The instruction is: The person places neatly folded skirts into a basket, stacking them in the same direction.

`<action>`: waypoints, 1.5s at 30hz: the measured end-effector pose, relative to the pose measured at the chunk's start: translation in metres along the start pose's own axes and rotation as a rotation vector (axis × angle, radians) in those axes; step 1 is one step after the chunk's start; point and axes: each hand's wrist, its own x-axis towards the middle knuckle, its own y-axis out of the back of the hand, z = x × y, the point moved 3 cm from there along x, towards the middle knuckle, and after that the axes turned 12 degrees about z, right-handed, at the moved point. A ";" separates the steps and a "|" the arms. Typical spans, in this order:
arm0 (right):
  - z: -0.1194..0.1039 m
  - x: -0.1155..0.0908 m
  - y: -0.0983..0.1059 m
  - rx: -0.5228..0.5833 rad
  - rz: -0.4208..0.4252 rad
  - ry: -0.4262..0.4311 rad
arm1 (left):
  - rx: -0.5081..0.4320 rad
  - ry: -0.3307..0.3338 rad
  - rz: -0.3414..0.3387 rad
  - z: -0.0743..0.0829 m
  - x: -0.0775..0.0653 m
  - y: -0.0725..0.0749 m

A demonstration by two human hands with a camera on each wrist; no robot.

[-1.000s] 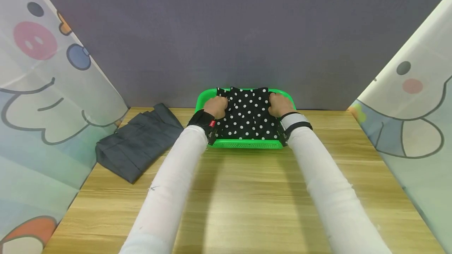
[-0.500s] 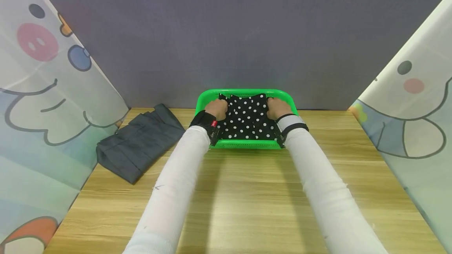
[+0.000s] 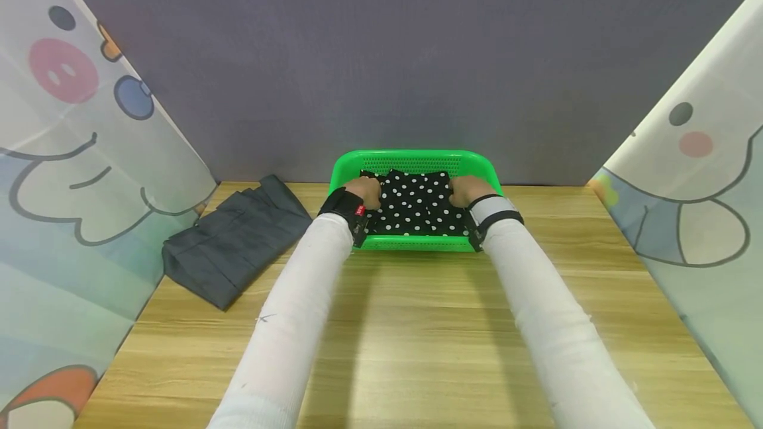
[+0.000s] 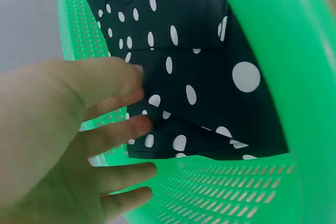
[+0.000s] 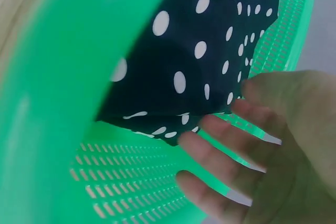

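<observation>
A folded black cloth with white polka dots lies in a green plastic basket at the far side of the table. My left hand is at the cloth's left edge, inside the basket. In the left wrist view its fingers are loosely extended, and the thumb and fingertips overlap the cloth's edge without a visible pinch. On the opposite side, my right hand is by the cloth's right edge. Its fingers are spread and relaxed in the right wrist view, fingertips close to the fabric.
A folded dark grey cloth lies on the wooden table, left of the basket. Behind the basket rises a grey wall. Printed cartoon panels stand along the left and right sides.
The polka-dot cloth has sunk lower into the basket, and its far edge has come down from the basket's back rim. Both hands have dipped slightly with it.
</observation>
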 end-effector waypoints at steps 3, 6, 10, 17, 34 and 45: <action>-0.001 -0.005 -0.003 0.018 -0.090 -0.028 | -0.020 0.036 -0.067 -0.003 -0.001 -0.005; -0.001 -0.008 -0.006 0.038 -0.142 -0.042 | -0.046 0.062 -0.104 -0.004 -0.004 -0.008; 0.002 -0.009 -0.009 0.054 -0.143 -0.015 | -0.065 0.042 -0.101 -0.005 -0.011 -0.006; 0.008 -0.018 -0.002 0.057 -0.061 0.097 | -0.046 -0.103 -0.093 -0.009 -0.028 0.002; -0.006 -0.078 0.004 0.096 0.261 0.315 | -0.057 -0.351 0.171 -0.005 -0.108 0.018; -0.016 -0.120 -0.013 0.095 0.658 0.456 | -0.128 -0.549 0.584 -0.001 -0.145 0.001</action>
